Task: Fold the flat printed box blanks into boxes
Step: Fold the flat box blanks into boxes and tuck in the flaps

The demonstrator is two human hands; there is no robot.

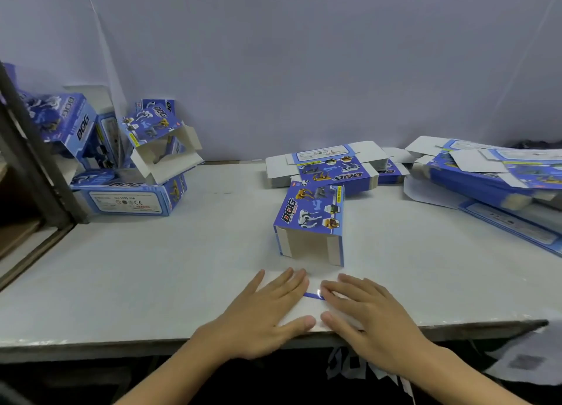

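- A half-formed box (310, 222) stood open-ended just beyond the hands; folded boxes (121, 161) lay piled far left.
- Left hand (261, 313) and right hand (371, 319) pressed flat-fingered on a white cardboard blank (313, 308).

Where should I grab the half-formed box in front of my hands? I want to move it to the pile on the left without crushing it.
Take the half-formed box across its two blue side walls, near the open end that faces you, coming down from above with the grip spanning the printed top. The open mouth shows it is hollow, so pressing on the top panel would likely cave it in; the folded side edges look stiffer.
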